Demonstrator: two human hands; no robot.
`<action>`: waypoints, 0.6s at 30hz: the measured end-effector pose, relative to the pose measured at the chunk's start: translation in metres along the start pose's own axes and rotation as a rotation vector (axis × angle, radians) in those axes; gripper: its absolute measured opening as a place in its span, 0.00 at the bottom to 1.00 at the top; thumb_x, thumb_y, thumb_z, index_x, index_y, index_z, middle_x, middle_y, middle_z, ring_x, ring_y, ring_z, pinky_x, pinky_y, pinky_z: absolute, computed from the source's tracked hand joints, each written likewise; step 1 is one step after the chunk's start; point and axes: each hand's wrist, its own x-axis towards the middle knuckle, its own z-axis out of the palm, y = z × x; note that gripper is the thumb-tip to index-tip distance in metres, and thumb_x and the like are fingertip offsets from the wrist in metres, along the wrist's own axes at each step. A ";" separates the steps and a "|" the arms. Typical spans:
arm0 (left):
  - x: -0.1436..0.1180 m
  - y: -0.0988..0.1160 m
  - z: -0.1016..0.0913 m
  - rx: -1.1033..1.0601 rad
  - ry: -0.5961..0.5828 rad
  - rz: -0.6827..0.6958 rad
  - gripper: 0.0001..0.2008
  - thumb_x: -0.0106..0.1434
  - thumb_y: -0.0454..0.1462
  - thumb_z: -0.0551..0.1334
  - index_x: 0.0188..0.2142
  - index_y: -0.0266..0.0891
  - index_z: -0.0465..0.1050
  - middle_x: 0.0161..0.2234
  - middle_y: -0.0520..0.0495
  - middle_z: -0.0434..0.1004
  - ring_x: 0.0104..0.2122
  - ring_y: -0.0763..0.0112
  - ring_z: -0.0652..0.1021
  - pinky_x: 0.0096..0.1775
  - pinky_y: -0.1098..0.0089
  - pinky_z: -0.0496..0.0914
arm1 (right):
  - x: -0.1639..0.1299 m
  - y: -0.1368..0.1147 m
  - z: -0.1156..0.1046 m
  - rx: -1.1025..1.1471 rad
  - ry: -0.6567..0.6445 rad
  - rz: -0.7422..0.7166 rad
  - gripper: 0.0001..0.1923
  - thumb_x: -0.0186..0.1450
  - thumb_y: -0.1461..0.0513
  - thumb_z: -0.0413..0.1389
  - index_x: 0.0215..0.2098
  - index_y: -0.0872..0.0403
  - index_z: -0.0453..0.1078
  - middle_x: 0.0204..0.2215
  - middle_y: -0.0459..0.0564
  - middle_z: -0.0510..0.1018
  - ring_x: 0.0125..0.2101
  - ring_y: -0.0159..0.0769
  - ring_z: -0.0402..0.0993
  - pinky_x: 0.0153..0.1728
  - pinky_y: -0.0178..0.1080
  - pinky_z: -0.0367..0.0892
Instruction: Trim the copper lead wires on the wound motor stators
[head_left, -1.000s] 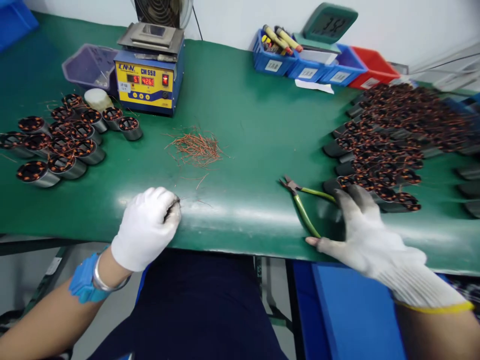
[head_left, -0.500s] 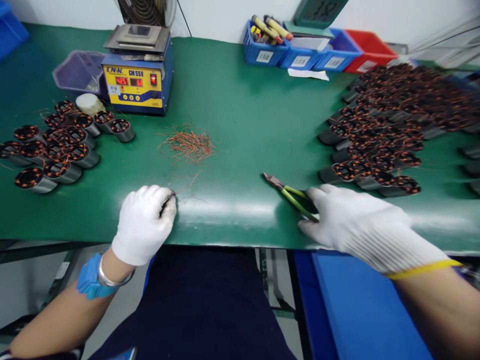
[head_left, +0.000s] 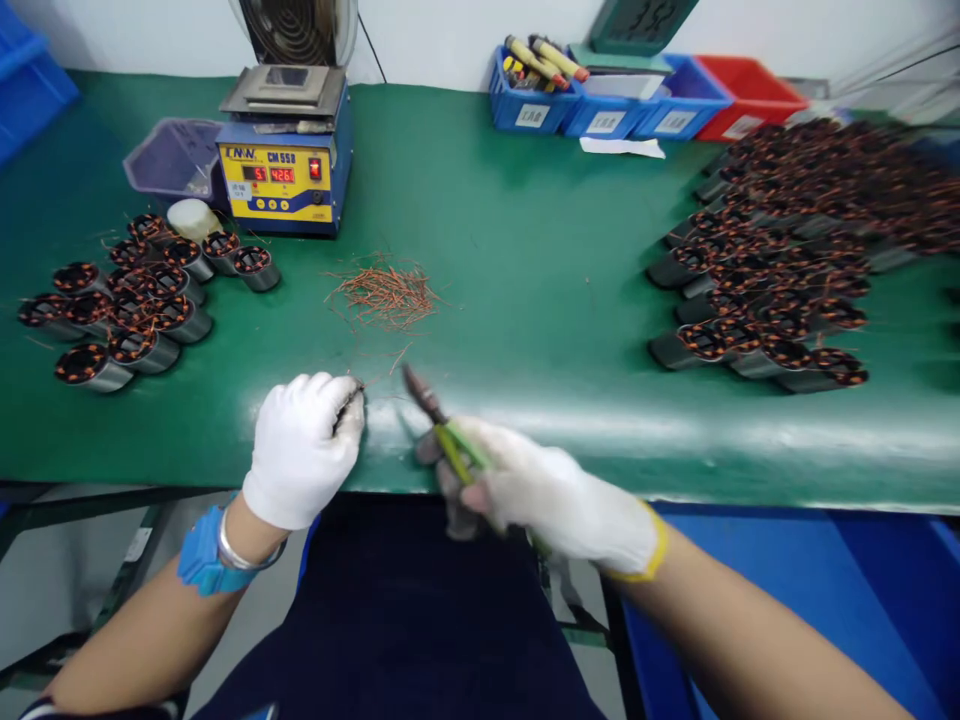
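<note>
Stators, left group (head_left: 127,305): wound cores standing in a cluster at the mat's (head_left: 525,250) left end.
Solder pot (head_left: 285,170): at the back, display lit, clear tray (head_left: 174,158) beside it.
Left hand (head_left: 304,450): gloved, closed in a fist at the mat's front edge, pinching something dark with thin wires (head_left: 356,392) at the fingertips; what it is cannot be told.
Wire offcuts (head_left: 386,292): loose copper heap, beyond the left hand.
Cutters (head_left: 439,420): green-handled, gripped in the right hand (head_left: 540,490), tip pointing up-left, just beside the left hand's wires. Whether the blades are parted is blurred.
Handling note: likely trimming leads; steady the piece on the mat, set the blades square to the wire, keep glove fabric out of the bite.
Bins (head_left: 607,100): blue and red, back edge.
Stators, right group (head_left: 787,270): large spread, well apart from both hands.
</note>
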 end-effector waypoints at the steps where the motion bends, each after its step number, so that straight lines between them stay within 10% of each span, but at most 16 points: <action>1: 0.000 0.000 0.000 0.000 0.002 0.001 0.11 0.67 0.36 0.55 0.34 0.37 0.75 0.28 0.44 0.77 0.30 0.60 0.75 0.31 0.63 0.62 | 0.003 -0.003 0.009 0.023 -0.063 0.059 0.22 0.53 0.59 0.57 0.46 0.55 0.64 0.26 0.45 0.70 0.22 0.32 0.70 0.22 0.34 0.64; 18: -0.001 0.000 0.001 -0.002 -0.002 0.034 0.10 0.67 0.36 0.55 0.36 0.38 0.75 0.28 0.46 0.75 0.30 0.59 0.73 0.31 0.62 0.61 | 0.016 -0.021 0.019 -0.017 -0.121 0.219 0.19 0.54 0.62 0.59 0.42 0.53 0.62 0.26 0.42 0.71 0.23 0.28 0.68 0.20 0.30 0.62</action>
